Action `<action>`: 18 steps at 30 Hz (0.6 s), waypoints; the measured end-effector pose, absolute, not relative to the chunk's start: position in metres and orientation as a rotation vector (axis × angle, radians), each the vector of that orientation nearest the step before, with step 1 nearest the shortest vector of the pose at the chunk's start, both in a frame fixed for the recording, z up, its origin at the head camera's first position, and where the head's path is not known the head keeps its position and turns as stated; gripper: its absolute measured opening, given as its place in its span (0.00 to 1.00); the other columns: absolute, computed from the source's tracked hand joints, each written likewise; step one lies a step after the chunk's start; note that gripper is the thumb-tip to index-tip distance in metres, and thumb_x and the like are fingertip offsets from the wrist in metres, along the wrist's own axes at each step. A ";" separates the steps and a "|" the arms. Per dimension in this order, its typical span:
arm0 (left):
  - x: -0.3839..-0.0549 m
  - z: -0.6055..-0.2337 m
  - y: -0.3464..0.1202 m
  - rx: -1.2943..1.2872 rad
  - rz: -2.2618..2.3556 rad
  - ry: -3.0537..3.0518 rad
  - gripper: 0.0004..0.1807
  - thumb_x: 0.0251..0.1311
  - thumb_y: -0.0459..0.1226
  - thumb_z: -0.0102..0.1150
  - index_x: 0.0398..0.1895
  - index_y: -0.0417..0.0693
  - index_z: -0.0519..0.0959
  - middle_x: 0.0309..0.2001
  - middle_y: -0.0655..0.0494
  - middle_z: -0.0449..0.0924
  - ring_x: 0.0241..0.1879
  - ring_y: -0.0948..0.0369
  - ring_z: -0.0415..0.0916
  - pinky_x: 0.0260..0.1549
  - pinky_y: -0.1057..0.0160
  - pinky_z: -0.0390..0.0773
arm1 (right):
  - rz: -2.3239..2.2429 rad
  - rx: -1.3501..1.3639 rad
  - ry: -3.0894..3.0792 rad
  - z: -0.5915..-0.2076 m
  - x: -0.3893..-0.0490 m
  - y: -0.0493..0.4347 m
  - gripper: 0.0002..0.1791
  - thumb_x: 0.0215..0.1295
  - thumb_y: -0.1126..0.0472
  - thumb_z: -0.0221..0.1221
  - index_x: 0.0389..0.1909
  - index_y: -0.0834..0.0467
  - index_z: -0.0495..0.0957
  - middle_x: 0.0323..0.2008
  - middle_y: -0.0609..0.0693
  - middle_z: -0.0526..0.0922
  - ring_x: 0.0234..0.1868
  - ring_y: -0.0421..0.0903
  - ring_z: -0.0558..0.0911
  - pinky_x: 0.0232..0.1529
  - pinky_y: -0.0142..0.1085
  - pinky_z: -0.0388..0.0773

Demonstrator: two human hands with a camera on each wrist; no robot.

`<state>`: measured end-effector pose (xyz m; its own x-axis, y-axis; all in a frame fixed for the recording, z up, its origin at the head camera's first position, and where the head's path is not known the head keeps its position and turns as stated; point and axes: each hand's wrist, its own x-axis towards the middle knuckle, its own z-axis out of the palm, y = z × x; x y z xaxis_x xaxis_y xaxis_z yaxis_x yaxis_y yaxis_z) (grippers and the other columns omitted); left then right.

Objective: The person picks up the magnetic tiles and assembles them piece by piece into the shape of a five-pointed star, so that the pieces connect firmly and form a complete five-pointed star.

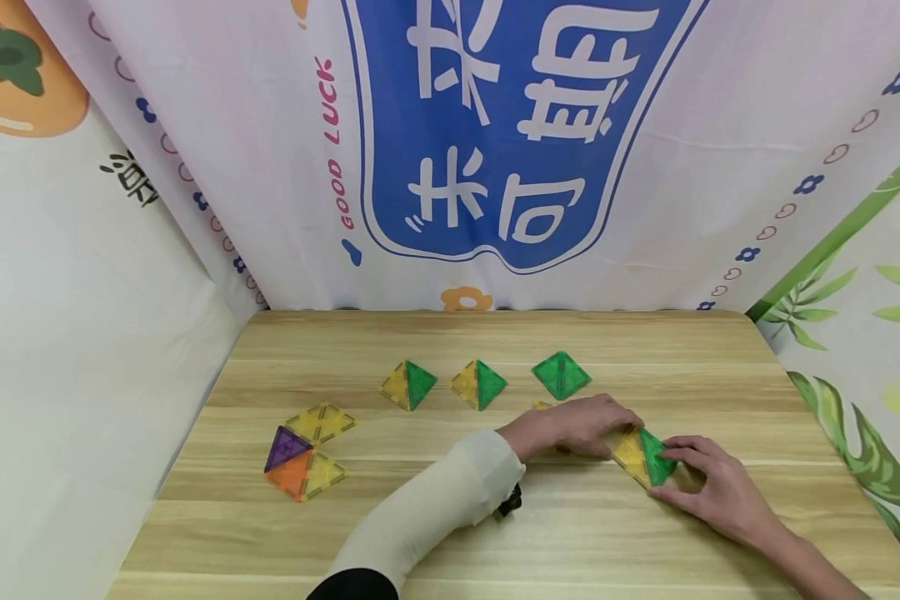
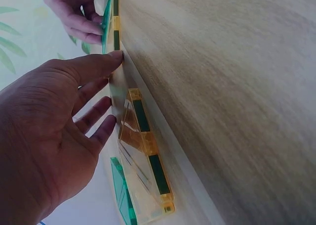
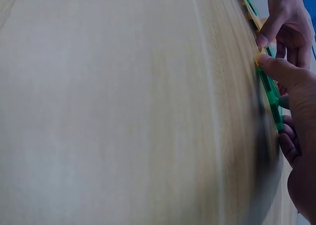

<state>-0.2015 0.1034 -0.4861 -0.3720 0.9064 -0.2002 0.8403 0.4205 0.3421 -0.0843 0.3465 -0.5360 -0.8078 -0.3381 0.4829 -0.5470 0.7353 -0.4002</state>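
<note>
- the left hand (image 1: 579, 423) covers most of a yellow piece (image 1: 542, 405) by its wrist; in the head view only bits of its edge peek out.
- a dark object (image 1: 510, 501) under the left cuff (image 1: 487, 473) is hard to make out, and a dark blur (image 3: 264, 180) low in the right wrist view is too smeared to name.
- the right hand (image 1: 720, 492) is cut off by the top of the left wrist view.
- the yellow triangle (image 1: 631, 462) and green triangle (image 1: 654, 457) lie edge to edge between the two hands, on the right part of the table (image 1: 562, 550).
- their shared seam runs away from the person, its far end leaning slightly left; yellow points left, green points right. which axis is longer is hard to tell at this slant.
- the left hand pinches the yellow triangle near its far corner, thumb nearly straight, other fingers loosely bent; the forefinger's tip is hidden in the left wrist view.
- the right hand holds the green triangle, thumb at the near corner, bent fingers on its far right edge, a small gap between them.
- the green diamond (image 1: 561, 376) sits just beyond the left hand, near the far edge.
- bare wood stretches from the pair toward the person, and between the right hand and the table's right edge.
</note>
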 end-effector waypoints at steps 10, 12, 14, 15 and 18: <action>-0.201 -0.478 0.084 1.472 0.415 2.324 0.37 0.71 0.39 0.68 0.80 0.49 0.67 0.77 0.57 0.69 0.77 0.63 0.62 0.75 0.72 0.57 | 0.734 0.802 -2.502 -0.520 -0.092 0.348 0.32 0.30 0.62 0.87 0.44 0.61 0.90 0.51 0.55 0.86 0.53 0.47 0.80 0.65 0.13 0.60; -0.202 -0.474 0.073 1.437 0.449 2.333 0.36 0.73 0.41 0.66 0.81 0.50 0.66 0.78 0.57 0.68 0.78 0.63 0.60 0.75 0.71 0.57 | 0.730 0.831 -2.500 -0.514 -0.095 0.345 0.31 0.32 0.62 0.86 0.44 0.60 0.90 0.52 0.54 0.86 0.53 0.48 0.81 0.65 0.14 0.61; -0.202 -0.470 0.061 1.408 0.482 2.345 0.35 0.74 0.42 0.65 0.81 0.51 0.66 0.79 0.57 0.66 0.79 0.62 0.59 0.76 0.69 0.58 | 0.728 0.868 -2.501 -0.509 -0.097 0.340 0.31 0.33 0.61 0.86 0.45 0.59 0.90 0.52 0.54 0.87 0.53 0.48 0.82 0.65 0.14 0.61; -0.202 -0.467 0.055 1.399 0.496 2.353 0.35 0.75 0.42 0.64 0.81 0.51 0.66 0.79 0.57 0.66 0.79 0.61 0.59 0.77 0.68 0.58 | 0.727 0.890 -2.498 -0.507 -0.097 0.337 0.31 0.34 0.60 0.86 0.46 0.58 0.90 0.53 0.54 0.87 0.53 0.49 0.82 0.66 0.14 0.61; -0.203 -0.461 0.035 1.394 0.506 2.391 0.34 0.76 0.44 0.63 0.81 0.51 0.66 0.79 0.55 0.66 0.80 0.60 0.59 0.78 0.65 0.58 | 0.720 0.971 -2.484 -0.501 -0.101 0.327 0.30 0.40 0.55 0.86 0.48 0.57 0.90 0.55 0.55 0.86 0.54 0.51 0.82 0.67 0.16 0.61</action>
<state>-0.2027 0.0345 -0.4607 -0.4688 0.8775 -0.1005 0.7616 0.4592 0.4573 -0.1008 0.3266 -0.5008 -0.6907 -0.5136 0.5091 -0.7061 0.6307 -0.3218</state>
